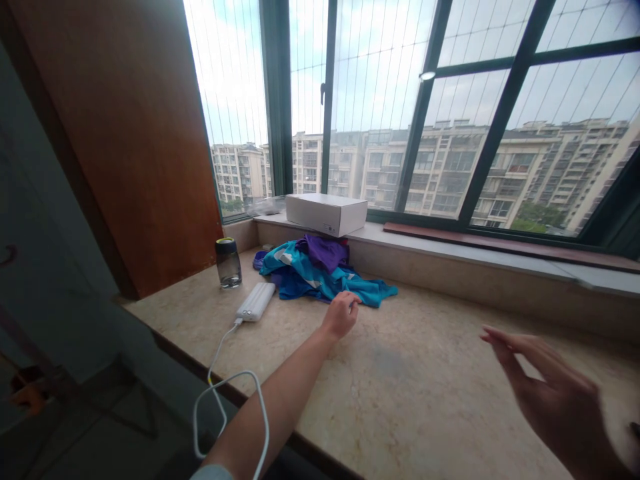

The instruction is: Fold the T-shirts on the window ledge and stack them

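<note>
My left hand is closed at the near edge of a crumpled blue garment with white patches. Whether its curled fingers grip the cloth or some small thing is hidden. Purple cloth lies on top of the blue pile. Off to the right, above the bare stone counter, my right hand has thumb and fingertips pinched together. Anything between those tips is too small to make out.
A white power bank with a white cable draping over the edge lies left of the garments. Beside it stands a dark clear bottle. On the sill, a white box sits before the windows. The stone counter has a front edge.
</note>
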{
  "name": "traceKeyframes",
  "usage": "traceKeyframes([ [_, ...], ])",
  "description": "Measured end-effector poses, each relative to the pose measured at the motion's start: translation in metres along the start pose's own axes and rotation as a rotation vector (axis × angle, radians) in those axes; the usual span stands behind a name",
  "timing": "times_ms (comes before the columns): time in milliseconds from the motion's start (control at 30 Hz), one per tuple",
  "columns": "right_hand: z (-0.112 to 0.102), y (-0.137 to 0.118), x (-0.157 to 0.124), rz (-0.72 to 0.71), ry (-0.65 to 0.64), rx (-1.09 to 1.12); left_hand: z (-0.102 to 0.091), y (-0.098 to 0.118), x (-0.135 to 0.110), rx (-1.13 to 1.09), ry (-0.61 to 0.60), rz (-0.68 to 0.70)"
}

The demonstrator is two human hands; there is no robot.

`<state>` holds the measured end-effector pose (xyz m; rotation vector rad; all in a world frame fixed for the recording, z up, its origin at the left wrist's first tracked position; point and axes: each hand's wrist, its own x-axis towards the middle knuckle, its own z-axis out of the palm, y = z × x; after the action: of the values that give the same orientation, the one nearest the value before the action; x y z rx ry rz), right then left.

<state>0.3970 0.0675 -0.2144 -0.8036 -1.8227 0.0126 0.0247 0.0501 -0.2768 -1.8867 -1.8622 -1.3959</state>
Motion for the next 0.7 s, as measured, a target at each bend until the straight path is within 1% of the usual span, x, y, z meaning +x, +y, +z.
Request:
traceKeyframes([
  [67, 0.033, 0.032, 0.001, 0.005, -0.093, 0.022, -0.002, 0.0, -0.001, 0.035, -0.006, -0.009],
  [100, 0.046, 0.047, -0.002, 0.042, -0.148, 0.038, -0.003, 0.0, -0.001, 0.059, -0.01, -0.019],
  [167, 0.065, 0.067, -0.014, 0.172, -0.24, 0.073, -0.005, -0.001, 0.002, 0.121, -0.014, -0.051],
  [200, 0.07, 0.072, -0.02, 0.235, -0.272, 0.093, -0.007, -0.003, 0.005, 0.158, -0.016, -0.073],
  [267, 0.075, 0.074, -0.031, 0.312, -0.325, 0.132, -0.012, -0.007, 0.017, 0.239, -0.022, -0.126],
  [367, 0.076, 0.066, -0.036, 0.318, -0.424, 0.171, -0.025, -0.017, 0.045, 0.35, -0.034, -0.243],
  [467, 0.075, 0.062, -0.033, 0.309, -0.475, 0.173, -0.047, -0.028, 0.076, 0.425, -0.041, -0.363],
  [533, 0.074, 0.062, -0.03, 0.3, -0.488, 0.167, -0.063, -0.03, 0.092, 0.444, -0.043, -0.395],
  [600, 0.074, 0.061, -0.028, 0.284, -0.503, 0.167, -0.075, -0.023, 0.103, 0.434, -0.041, -0.37],
  [633, 0.075, 0.061, -0.028, 0.277, -0.512, 0.165, -0.079, -0.015, 0.106, 0.417, -0.041, -0.334],
  [700, 0.078, 0.059, -0.03, 0.266, -0.529, 0.157, -0.079, 0.011, 0.105, 0.372, -0.05, -0.232],
])
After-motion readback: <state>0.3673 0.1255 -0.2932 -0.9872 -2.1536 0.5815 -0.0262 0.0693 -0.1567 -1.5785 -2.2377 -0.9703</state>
